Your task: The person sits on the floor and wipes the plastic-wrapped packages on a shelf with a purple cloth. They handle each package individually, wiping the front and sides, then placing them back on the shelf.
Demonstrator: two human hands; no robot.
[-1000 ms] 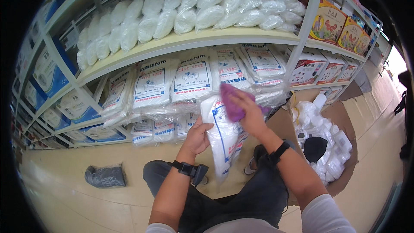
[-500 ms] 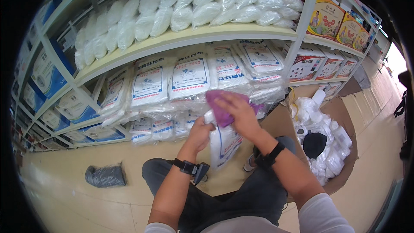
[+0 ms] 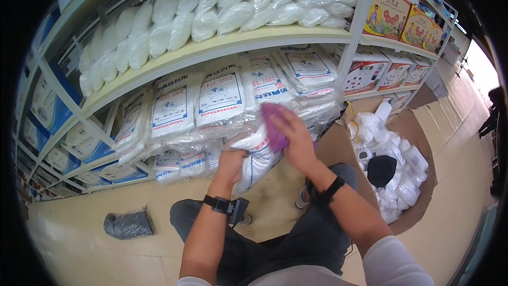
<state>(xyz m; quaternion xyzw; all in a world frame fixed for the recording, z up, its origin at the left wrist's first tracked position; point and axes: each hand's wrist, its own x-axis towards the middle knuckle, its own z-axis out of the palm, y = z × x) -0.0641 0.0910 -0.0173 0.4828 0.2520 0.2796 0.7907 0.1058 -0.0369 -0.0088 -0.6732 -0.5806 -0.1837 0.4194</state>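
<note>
Closed around the near left edge of a white plastic package [image 3: 253,165] with blue lines, my left hand [image 3: 231,165] holds it up in front of the shelf. The package is tilted and creased. My right hand [image 3: 295,140] grips a purple cloth [image 3: 274,127], which lies against the package's upper right side. Part of the package is hidden behind the cloth and fingers. Similar flat white packages with blue and red print [image 3: 219,98] lie just beyond my hands on the lower shelf.
White translucent bags [image 3: 235,13] fill the upper shelf [image 3: 222,47]. At right, an open cardboard box [image 3: 418,217] holds white plastic items and a black piece [image 3: 381,171]. A dark wrapped bundle [image 3: 128,224] lies on the floor at left. Printed cartons [image 3: 365,77] stand on the right shelves.
The package has swung from hanging down to a more slanted position, shifting left with my left hand. My right hand and the cloth have moved slightly along its side. The view has shifted a little.
</note>
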